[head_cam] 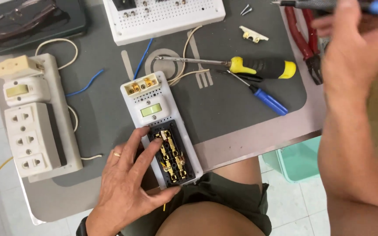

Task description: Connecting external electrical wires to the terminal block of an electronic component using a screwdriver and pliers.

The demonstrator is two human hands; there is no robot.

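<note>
My left hand (125, 185) grips the near end of a white electrical board (133, 104), fingers resting on its open black socket block (173, 158) with brass contacts showing. The board also carries a pale green switch (151, 110) and a small brass terminal block (141, 84) at its far end. My right hand (355, 43) is raised at the top right, closed around a thin grey tool with a blue end (329, 4), well away from the board.
A yellow-and-black screwdriver (259, 67) and a small blue one (265, 98) lie right of the board. Red pliers (305, 43), two screws (246, 8) and a small white part (253, 35) lie beyond. A second board with sockets (33, 126) lies at left; a white perforated panel (162, 17) at top.
</note>
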